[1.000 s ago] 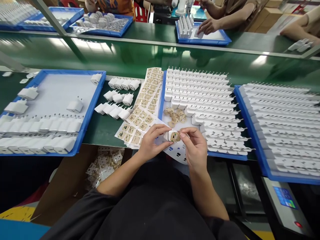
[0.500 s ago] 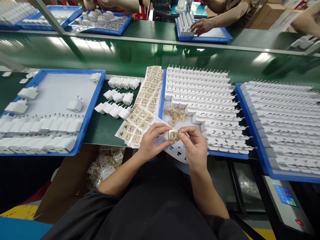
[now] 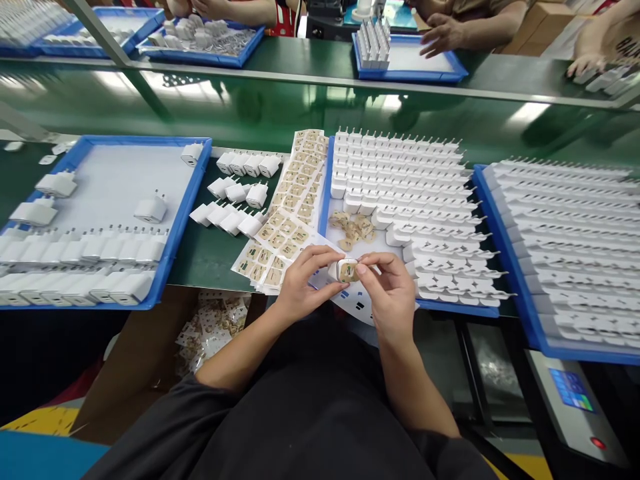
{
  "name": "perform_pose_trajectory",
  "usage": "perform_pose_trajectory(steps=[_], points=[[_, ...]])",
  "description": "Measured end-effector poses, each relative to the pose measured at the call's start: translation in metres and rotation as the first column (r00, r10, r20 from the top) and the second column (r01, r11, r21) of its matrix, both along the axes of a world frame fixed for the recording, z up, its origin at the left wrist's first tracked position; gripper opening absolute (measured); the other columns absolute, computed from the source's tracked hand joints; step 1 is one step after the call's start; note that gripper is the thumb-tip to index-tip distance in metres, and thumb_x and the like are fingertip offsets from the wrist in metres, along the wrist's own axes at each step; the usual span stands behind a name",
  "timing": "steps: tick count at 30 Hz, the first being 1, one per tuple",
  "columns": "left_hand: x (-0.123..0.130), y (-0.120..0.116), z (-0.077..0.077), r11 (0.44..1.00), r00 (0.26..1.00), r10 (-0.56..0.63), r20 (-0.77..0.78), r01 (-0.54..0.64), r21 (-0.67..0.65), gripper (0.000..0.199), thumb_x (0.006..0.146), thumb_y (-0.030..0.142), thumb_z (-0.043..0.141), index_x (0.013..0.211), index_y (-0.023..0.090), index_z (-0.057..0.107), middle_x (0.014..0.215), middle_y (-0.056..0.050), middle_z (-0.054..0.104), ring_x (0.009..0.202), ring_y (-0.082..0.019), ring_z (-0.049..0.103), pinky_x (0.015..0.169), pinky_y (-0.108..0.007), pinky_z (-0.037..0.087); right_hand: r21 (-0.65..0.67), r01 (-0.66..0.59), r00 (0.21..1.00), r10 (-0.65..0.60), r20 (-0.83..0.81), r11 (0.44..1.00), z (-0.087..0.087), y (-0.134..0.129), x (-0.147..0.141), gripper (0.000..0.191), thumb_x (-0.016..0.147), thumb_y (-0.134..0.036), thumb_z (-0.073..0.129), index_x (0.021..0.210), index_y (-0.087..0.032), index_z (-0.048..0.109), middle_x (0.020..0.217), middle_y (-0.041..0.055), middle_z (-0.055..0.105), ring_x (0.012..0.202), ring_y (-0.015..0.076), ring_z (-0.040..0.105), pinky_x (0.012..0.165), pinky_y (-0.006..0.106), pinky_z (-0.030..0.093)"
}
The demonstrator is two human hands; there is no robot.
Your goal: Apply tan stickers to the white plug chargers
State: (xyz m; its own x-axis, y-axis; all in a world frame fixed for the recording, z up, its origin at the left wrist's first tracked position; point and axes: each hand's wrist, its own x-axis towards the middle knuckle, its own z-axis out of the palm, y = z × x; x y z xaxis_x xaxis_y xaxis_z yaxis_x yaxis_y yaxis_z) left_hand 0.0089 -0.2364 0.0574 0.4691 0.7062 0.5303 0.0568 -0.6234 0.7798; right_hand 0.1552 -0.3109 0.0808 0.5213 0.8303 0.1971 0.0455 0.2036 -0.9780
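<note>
We are holding a small white plastic charger (image 3: 334, 270) between the fingers and thumb of our left hand (image 3: 303, 283), while our right hand (image 3: 391, 293) is pinching the edge of the tan die-cut sticker (image 3: 348, 270) on its end face. Our hands are working close together, the charger lying between them, just in front of the blue-rimmed tray of upright white plugs (image 3: 326, 193). Tan-patterned white sticker sheets (image 3: 287, 233) are lying beside that tray, and loose tan scraps (image 3: 356, 229) are resting inside it.

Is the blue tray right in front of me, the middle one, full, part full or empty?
Part full: rows of white plugs cover most of the middle tray, but loose tan pieces lie at its near left.
</note>
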Motion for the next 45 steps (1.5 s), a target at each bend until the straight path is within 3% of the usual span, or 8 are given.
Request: perform_pose_trajectory(steps=[16,22,24,27,29,31,37,45], points=[[-0.002,-0.002,0.001,0.994,0.999,0.019,0.043,-0.023,0.102,0.039,0.085,0.029,0.079,0.122,0.025,0.065,0.110,-0.008,0.066,0.104,-0.021,0.066,0.091,-0.036,0.058,0.012,0.098,0.972,-0.098,0.213,0.995,0.002,-0.001,-0.010,0.007,0.089,-0.027,0.072,0.089,-0.023,0.066,0.083,-0.0015,0.065,0.079,0.0145,0.065,0.074,0.031,0.057],[-0.002,-0.003,-0.002,0.994,0.995,0.031,0.099,-0.041,0.105,0.039,0.083,0.023,0.081,0.118,0.025,0.065,0.108,-0.007,0.065,0.102,-0.021,0.065,0.089,-0.035,0.056,0.048,0.184,0.884,-0.187,0.429,0.982,0.002,-0.001,-0.010,0.013,0.086,-0.029,0.074,0.096,-0.024,0.066,0.096,0.0030,0.062,0.085,0.0175,0.063,0.070,0.032,0.058],[-0.001,-0.004,-0.004,0.994,0.990,0.039,0.135,-0.053,0.096,0.042,0.080,0.022,0.083,0.118,0.025,0.064,0.108,-0.007,0.065,0.103,-0.021,0.065,0.090,-0.036,0.056,0.022,0.173,0.917,-0.169,0.361,0.985,0.001,0.000,-0.008,0.016,0.088,-0.032,0.071,0.100,-0.025,0.065,0.104,0.0048,0.060,0.092,0.0184,0.063,0.069,0.031,0.059],[0.000,-0.005,-0.008,0.995,0.985,0.050,0.165,-0.063,0.072,0.045,0.079,0.021,0.084,0.117,0.025,0.061,0.109,-0.007,0.064,0.105,-0.021,0.064,0.090,-0.037,0.056,-0.017,-0.029,0.992,0.031,0.123,0.999,-0.004,0.001,-0.005,0.014,0.094,-0.033,0.062,0.105,-0.025,0.065,0.109,0.0057,0.064,0.105,0.0202,0.065,0.079,0.033,0.060],[0.002,-0.007,-0.010,0.995,0.982,0.065,0.177,-0.076,0.057,0.042,0.080,0.021,0.082,0.116,0.025,0.060,0.109,-0.007,0.063,0.105,-0.021,0.063,0.090,-0.038,0.056,-0.003,-0.183,0.983,0.183,0.002,0.983,-0.008,0.000,-0.006,0.020,0.093,-0.031,0.063,0.112,-0.027,0.065,0.120,0.0070,0.067,0.119,0.0232,0.063,0.089,0.036,0.059],[0.004,-0.008,-0.010,0.991,0.980,0.084,0.183,-0.101,0.087,0.039,0.081,0.019,0.080,0.114,0.025,0.059,0.108,-0.006,0.062,0.104,-0.021,0.063,0.090,-0.039,0.055,0.020,-0.242,0.966,0.243,-0.090,0.970,-0.011,0.000,-0.010,0.025,0.090,-0.029,0.066,0.115,-0.029,0.063,0.130,0.0067,0.065,0.128,0.0244,0.059,0.095,0.038,0.058],[0.010,-0.009,-0.010,0.953,0.979,0.120,0.166,-0.160,0.257,0.040,0.081,0.014,0.079,0.112,0.025,0.055,0.107,-0.005,0.059,0.100,-0.019,0.061,0.086,-0.038,0.057,0.087,-0.155,0.953,0.172,-0.249,0.984,-0.011,0.003,-0.022,0.014,0.087,-0.023,0.070,0.099,-0.029,0.067,0.118,0.0030,0.069,0.120,0.0212,0.063,0.095,0.036,0.056],[0.010,-0.007,-0.013,0.939,0.983,0.097,0.156,-0.142,0.314,0.044,0.081,0.011,0.077,0.113,0.030,0.053,0.110,-0.004,0.058,0.103,-0.020,0.060,0.085,-0.040,0.060,0.097,-0.138,0.932,0.162,-0.324,0.986,-0.009,0.004,-0.022,0.010,0.087,-0.021,0.069,0.093,-0.029,0.071,0.113,0.0011,0.071,0.116,0.0211,0.065,0.104,0.042,0.049]])
